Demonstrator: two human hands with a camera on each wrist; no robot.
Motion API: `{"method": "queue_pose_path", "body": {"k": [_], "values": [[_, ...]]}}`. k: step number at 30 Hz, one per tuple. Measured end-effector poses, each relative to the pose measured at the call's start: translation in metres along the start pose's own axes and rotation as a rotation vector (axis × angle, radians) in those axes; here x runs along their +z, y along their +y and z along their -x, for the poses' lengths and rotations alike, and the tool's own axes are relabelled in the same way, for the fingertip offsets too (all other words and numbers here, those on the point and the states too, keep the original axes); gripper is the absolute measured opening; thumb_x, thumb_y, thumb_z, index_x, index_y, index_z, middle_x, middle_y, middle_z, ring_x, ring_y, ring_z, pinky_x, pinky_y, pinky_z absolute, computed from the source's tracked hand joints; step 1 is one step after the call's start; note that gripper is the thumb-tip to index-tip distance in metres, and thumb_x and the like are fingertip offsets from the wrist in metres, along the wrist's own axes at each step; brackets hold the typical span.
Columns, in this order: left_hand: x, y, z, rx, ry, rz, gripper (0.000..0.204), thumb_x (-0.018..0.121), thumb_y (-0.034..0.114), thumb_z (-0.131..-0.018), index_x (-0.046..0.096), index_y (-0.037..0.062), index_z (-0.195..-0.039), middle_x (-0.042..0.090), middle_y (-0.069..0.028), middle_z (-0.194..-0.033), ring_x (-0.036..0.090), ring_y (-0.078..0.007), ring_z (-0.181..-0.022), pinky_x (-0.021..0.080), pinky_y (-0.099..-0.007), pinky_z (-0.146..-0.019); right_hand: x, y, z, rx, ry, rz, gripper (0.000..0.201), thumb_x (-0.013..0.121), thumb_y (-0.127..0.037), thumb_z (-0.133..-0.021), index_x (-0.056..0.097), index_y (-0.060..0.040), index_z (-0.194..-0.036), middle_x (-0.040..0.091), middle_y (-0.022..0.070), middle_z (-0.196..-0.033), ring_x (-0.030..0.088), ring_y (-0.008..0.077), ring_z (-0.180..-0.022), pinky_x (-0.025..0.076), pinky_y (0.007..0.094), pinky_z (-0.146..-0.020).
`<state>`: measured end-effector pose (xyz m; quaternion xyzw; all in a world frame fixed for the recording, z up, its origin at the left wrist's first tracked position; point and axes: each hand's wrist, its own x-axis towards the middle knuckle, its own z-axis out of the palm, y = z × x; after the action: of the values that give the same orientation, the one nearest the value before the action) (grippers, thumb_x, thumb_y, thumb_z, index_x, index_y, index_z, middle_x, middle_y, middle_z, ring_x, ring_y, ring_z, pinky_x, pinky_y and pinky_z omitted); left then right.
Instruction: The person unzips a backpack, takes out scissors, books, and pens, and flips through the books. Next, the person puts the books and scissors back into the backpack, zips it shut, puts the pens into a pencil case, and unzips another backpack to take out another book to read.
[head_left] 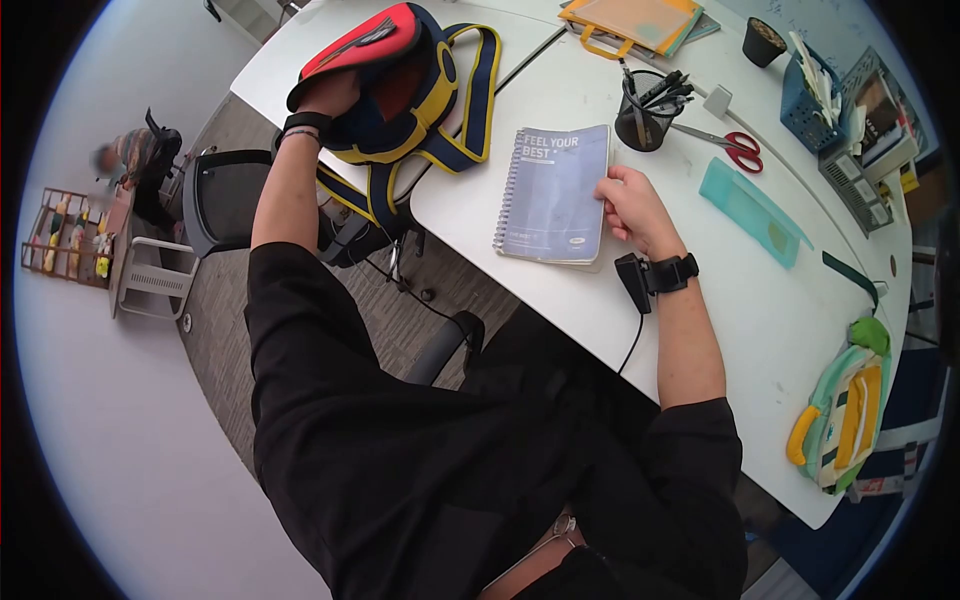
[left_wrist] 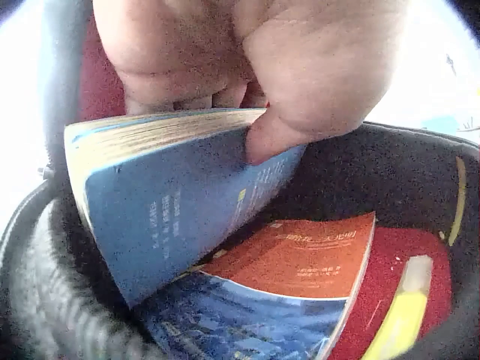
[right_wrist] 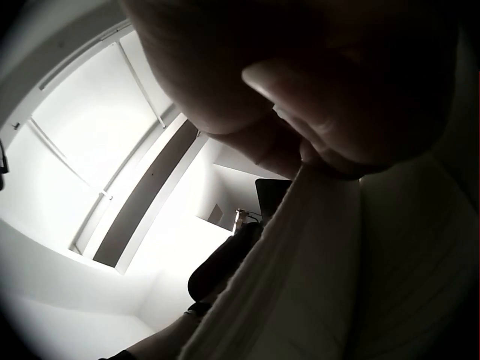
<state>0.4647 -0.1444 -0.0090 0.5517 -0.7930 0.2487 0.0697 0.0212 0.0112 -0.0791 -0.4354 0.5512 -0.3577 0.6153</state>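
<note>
A red, navy and yellow backpack stands at the left end of the table, and the left hand reaches into its opening. In the left wrist view the left hand grips a thick blue book by its upper edge. Below it inside the bag lie an orange and blue book and a yellow tube-shaped item. The right hand pinches the right edge of a spiral notebook with a blue-grey cover, which lies on the table. The right wrist view shows the right hand dark against pages.
Beyond the notebook stand a mesh pen holder, red-handled scissors and a teal case. A green and yellow pouch lies at the right end. Folders, a potted plant and a blue basket line the back.
</note>
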Motion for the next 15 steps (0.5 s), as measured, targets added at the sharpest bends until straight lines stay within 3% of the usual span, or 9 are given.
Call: {"method": "queue_pose_path", "body": {"k": [2,11,15], "values": [[0.007,-0.003,0.0,-0.008,-0.004,-0.075,0.031,0.055,0.016,-0.083,0.062,0.009,-0.113,0.06,-0.0195,-0.117,0.056,-0.0382,-0.111,0.044,-0.0444,-0.097,0.0,-0.002,0.003,0.062,-0.061,-0.017,0.008,0.052,-0.009,-0.083,0.051,-0.0029,-0.087,0.045,-0.0011,-0.06,0.035,0.0043,-0.037,0.027,0.0216,-0.029],[-0.007,0.008,0.009,0.077,0.052,0.0,0.032,0.057,0.013,-0.08,0.063,0.007,-0.112,0.062,-0.0181,-0.116,0.057,-0.0366,-0.11,0.045,-0.0426,-0.095,-0.003,-0.005,0.006,0.104,-0.185,-0.211,0.012,0.049,-0.007,-0.085,0.052,-0.0071,-0.096,0.045,-0.0011,-0.058,0.033,0.0043,-0.036,0.026,0.0202,-0.027],[0.009,0.003,0.015,0.14,0.227,-0.013,0.031,0.057,0.012,-0.081,0.063,0.0085,-0.111,0.062,-0.0167,-0.114,0.058,-0.0366,-0.108,0.046,-0.0429,-0.095,-0.002,-0.009,0.012,0.095,-0.251,-0.304,0.01,0.05,-0.007,-0.085,0.052,-0.0064,-0.095,0.047,-0.0004,-0.06,0.035,0.0045,-0.037,0.027,0.0207,-0.029]]}}
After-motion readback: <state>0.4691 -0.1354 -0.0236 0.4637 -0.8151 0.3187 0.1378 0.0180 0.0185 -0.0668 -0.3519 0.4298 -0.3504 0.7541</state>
